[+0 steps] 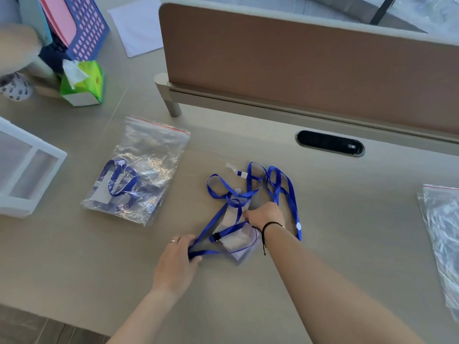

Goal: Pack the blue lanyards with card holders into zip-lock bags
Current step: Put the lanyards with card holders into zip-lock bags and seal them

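Both hands down on a tangle of blue ribbon at mid-desk.

The left hand (177, 259) pinches the folded end of a flat woven lanyard strap (211, 225), fingers closed on it, while the right hand (265, 214) presses its fingertips onto a clear, glossy card holder (239, 240) (whether it actually grips it, I cannot tell). More blue lanyards (275, 182) loop loosely just beyond. To the left, on the smooth beige desk (74, 256), a crinkly zip-lock bag (139, 170) with a red seal line lies flat, a lanyard inside. Another crinkled bag (442, 234) sits at the right edge.
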